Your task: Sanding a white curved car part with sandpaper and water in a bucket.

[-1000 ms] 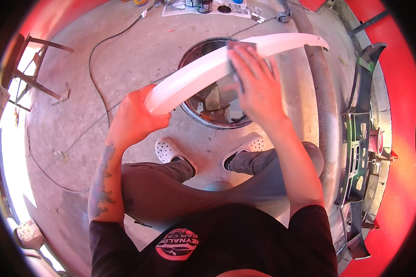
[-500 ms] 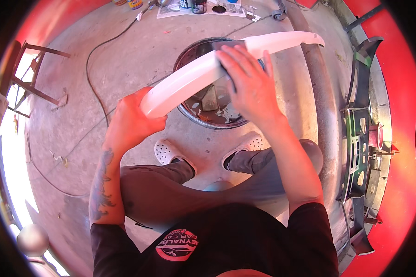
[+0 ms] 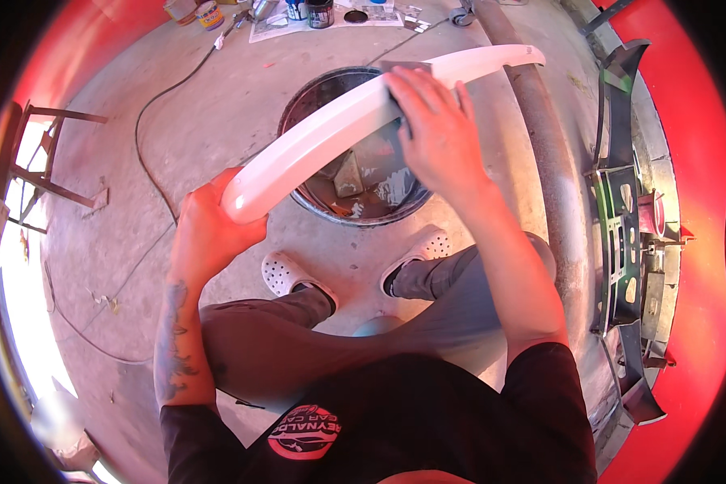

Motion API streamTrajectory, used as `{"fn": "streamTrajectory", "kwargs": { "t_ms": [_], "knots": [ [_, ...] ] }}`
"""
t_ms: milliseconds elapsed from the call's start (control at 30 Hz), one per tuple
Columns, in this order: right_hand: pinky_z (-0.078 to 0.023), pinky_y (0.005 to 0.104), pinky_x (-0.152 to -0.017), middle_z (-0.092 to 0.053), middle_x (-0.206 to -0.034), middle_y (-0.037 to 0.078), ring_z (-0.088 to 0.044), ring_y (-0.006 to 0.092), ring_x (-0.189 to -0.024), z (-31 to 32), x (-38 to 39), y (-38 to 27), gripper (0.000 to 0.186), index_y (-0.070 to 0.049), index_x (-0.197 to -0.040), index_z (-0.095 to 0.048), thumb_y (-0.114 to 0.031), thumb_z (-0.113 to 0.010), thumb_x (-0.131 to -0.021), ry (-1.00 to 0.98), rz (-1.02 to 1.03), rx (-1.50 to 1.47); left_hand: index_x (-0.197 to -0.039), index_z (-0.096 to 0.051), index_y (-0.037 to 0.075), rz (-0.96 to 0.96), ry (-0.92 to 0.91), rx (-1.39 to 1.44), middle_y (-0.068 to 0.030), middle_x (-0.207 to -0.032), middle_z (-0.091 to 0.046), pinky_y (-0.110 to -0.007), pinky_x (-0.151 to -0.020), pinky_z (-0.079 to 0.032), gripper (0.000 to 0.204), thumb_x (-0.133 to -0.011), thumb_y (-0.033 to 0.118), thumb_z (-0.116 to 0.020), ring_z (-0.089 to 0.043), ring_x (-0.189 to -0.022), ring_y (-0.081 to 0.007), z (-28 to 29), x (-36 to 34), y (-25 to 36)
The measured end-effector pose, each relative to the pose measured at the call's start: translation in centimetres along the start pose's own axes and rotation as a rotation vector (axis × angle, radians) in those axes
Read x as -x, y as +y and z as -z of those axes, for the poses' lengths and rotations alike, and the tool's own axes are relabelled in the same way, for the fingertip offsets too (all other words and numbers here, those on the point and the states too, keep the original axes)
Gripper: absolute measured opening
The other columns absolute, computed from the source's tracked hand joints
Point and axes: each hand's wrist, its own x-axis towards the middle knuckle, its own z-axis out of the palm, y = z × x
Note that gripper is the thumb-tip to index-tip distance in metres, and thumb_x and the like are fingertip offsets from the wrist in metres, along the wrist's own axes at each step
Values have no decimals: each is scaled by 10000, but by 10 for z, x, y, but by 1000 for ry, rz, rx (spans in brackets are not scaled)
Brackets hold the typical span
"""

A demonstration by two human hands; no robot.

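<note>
Gripping the near end of a long white curved panel point(image 3: 355, 121), our left hand point(image 3: 210, 234) wraps around it from below while the panel runs slantwise up to the right above a round metal tub point(image 3: 298, 121) with wet scraps inside. Our right hand point(image 3: 436, 133) lies flat, fingers spread, pressing a dark sheet point(image 3: 403, 68) onto the panel near its middle. We sit over the concrete floor point(image 3: 137, 202), white clogs point(image 3: 286, 274) just below the tub, a black cable point(image 3: 149, 121) on the left, paint cans point(image 3: 319, 12) at the far edge, and a dark bumper part point(image 3: 617, 202) on the right.
</note>
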Motion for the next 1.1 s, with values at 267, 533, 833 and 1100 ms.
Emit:
{"fn": "streamTrajectory", "kwargs": {
  "t_ms": [267,533,833,1100],
  "knots": [
    [-343,580,-1150,-562,-1469,37,-466,275,-1403,7,4,-22,562,-127,-1402,-558,-149,-676,-853,-73,98,-15,-1151,-696,10,25,-10,10,-125,-907,-736,-339,-804,-550,447,-725,128,-759,-698,-838,-188,-3,-5,5],
    [-384,461,-1114,-575,-1444,63,-491,265,-1374,10,-20,39,548,-122,-1409,-563,-98,-648,-868,-58,-28,284,-1172,-704,77,-71,-48,5,-186,-980,-740,-377,-831,-565,440,-742,150,-760,-729,-930,-346,1,-3,-3],
    [-343,451,-1183,-544,-1482,125,-479,323,-1396,1,-7,10,613,-66,-1464,-517,73,-574,-870,-86,172,-19,-1111,-702,116,-131,-44,-24,-162,-916,-739,-463,-804,-571,422,-699,202,-741,-703,-883,-389,2,4,-12],
    [-357,475,-1173,-559,-1452,118,-519,324,-1349,-6,1,-31,552,-72,-1422,-572,45,-587,-883,-90,134,-33,-1099,-703,132,-100,-86,-69,-152,-903,-741,-473,-786,-574,403,-708,221,-741,-705,-888,-388,-2,-3,-9]
  ]
}}
